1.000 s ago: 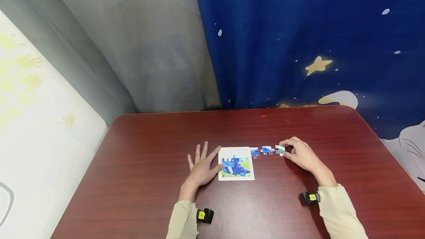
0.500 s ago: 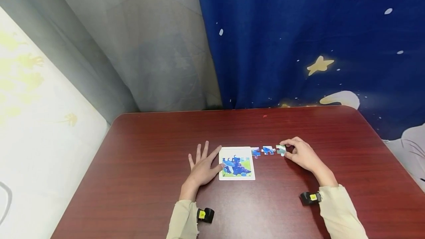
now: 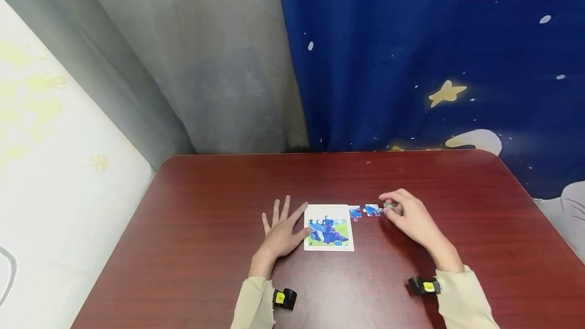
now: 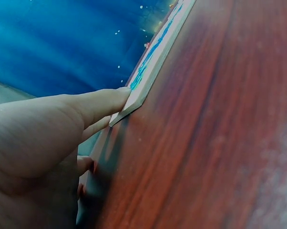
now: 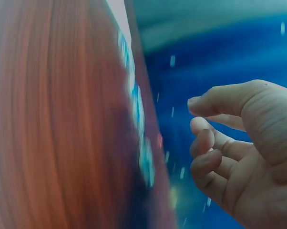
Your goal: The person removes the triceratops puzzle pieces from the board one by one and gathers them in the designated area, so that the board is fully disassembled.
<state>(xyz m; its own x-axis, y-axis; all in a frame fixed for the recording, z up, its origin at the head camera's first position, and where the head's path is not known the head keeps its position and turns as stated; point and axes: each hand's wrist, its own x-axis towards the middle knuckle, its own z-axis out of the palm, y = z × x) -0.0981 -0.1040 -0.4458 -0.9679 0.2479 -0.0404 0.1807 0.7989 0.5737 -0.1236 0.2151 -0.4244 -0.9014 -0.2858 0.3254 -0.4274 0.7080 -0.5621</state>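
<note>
while our left hand (image 3: 282,236) lies spread with its fingers apart and gripping nothing, its thumb rests on the near edge of the puzzle board (image 3: 326,211), just to that hand's right, and its index fingertip sits at the board's far corner. we hold our right hand (image 3: 411,217) with its fingers loosely bent, thumb and index tips a little apart, nothing between them in the right wrist view. just by those fingertips lies the greenish piece (image 3: 389,205), partly hidden by them in the head view. leftward from the right hand, the middle piece (image 3: 372,210) comes next, near its fingertips, then the blue piece (image 3: 355,212), farther off, right beside the board, across it from our left hand.
</note>
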